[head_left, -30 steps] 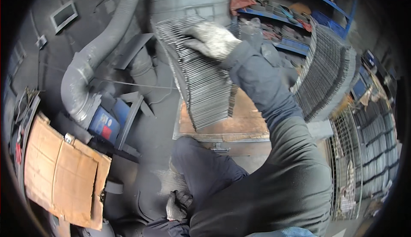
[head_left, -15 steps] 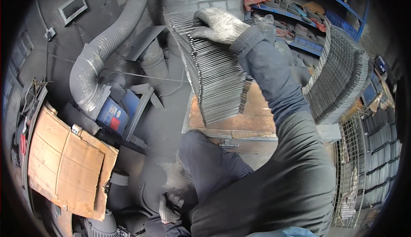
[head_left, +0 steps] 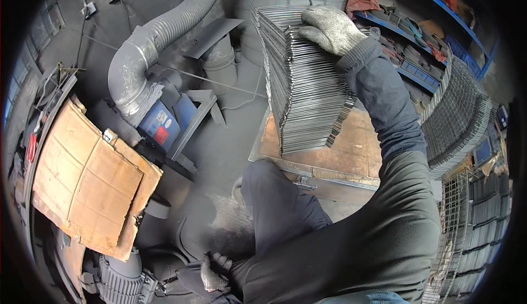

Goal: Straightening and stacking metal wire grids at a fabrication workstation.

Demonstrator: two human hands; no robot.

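Metal-plate stack (head_left: 315, 93) stands near the bench's (head_left: 357, 145) front edge. Right hand (head_left: 333, 29) on its top, left hand (head_left: 214, 274) well apart; I can't tell if either's fingers are clamped. Probably stiff, heavy, slick; I'd grip opposite edges.

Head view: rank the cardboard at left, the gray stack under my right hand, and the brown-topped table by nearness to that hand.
From the right hand:
1. Gray stack, directly under it.
2. Brown-topped table, beneath the stack.
3. Cardboard, far left.
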